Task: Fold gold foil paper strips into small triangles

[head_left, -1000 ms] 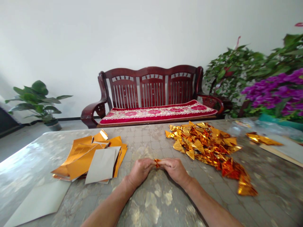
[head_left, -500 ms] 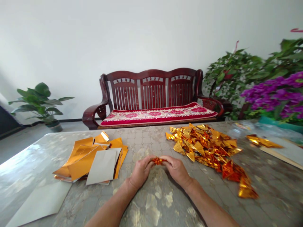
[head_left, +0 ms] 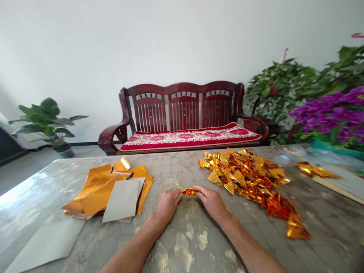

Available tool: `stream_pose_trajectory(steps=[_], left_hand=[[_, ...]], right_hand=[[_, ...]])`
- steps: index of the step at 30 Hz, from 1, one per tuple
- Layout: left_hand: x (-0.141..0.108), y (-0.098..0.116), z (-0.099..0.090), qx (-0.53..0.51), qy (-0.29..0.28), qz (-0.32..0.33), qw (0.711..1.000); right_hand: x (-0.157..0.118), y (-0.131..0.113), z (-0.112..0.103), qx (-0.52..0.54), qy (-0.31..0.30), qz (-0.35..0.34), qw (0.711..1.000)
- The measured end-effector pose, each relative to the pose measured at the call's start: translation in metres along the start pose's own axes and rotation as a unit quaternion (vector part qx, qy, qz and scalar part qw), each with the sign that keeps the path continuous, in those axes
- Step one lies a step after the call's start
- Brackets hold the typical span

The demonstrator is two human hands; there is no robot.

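Observation:
Between my two hands is a small folded piece of shiny gold foil paper point(head_left: 190, 192), held level just above the table. My left hand point(head_left: 167, 204) pinches its left end, and my right hand point(head_left: 212, 203) pinches the right end. To the left lies a loose stack of gold foil sheets point(head_left: 96, 189), with a sheet showing its pale grey back point(head_left: 122, 199) on top. A heap of folded gold foil pieces point(head_left: 244, 172) spreads beyond my right hand, trailing towards the near right. The fingertips' exact grip is partly hidden.
The table point(head_left: 176, 242) has a patterned grey cover. A single pale sheet point(head_left: 48, 242) lies at its near left. Clear plastic point(head_left: 301, 155) and a board-like slab point(head_left: 341, 185) are at the right, near purple flowers point(head_left: 332, 113). A wooden bench point(head_left: 184, 102) stands behind.
The foil piece between my hands looks flatter and more drawn out sideways, with more of it showing. My hands have shifted only slightly; the stack and heap stay put.

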State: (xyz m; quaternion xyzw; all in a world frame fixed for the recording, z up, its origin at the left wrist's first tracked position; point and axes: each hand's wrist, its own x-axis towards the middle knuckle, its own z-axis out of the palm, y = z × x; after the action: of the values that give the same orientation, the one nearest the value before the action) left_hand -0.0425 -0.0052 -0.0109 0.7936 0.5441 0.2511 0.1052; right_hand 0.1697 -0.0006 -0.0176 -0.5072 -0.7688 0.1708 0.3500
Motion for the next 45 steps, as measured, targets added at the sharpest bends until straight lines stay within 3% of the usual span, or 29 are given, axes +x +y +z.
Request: stream_pose_trajectory(steps=[7,19,26,33,40,45], left_hand=[[-0.001,-0.005,0.003,-0.004,-0.014,0.03,0.999],[-0.004,0.0,0.006,-0.007,0.036,0.084,0.996],[0.0,-0.002,0.008,-0.024,0.026,0.024,0.999],[0.0,-0.001,0.002,-0.008,0.012,-0.032,0.999],[0.001,0.0,-0.003,0.045,0.013,-0.043,0.998],[0.002,0.0,-0.001,-0.014,0.013,-0.038,0.999]], right_hand=[[-0.001,-0.003,-0.004,-0.017,-0.013,0.007,1.0],[-0.005,-0.01,0.003,0.003,0.015,-0.021,1.0],[-0.002,-0.008,0.006,0.094,0.025,0.018,0.995],[-0.001,-0.002,0.005,0.061,0.054,0.028,0.996],[-0.001,-0.001,0.0,0.055,0.102,-0.023,0.993],[0.0,0.001,0.004,0.087,0.082,-0.044,0.992]])
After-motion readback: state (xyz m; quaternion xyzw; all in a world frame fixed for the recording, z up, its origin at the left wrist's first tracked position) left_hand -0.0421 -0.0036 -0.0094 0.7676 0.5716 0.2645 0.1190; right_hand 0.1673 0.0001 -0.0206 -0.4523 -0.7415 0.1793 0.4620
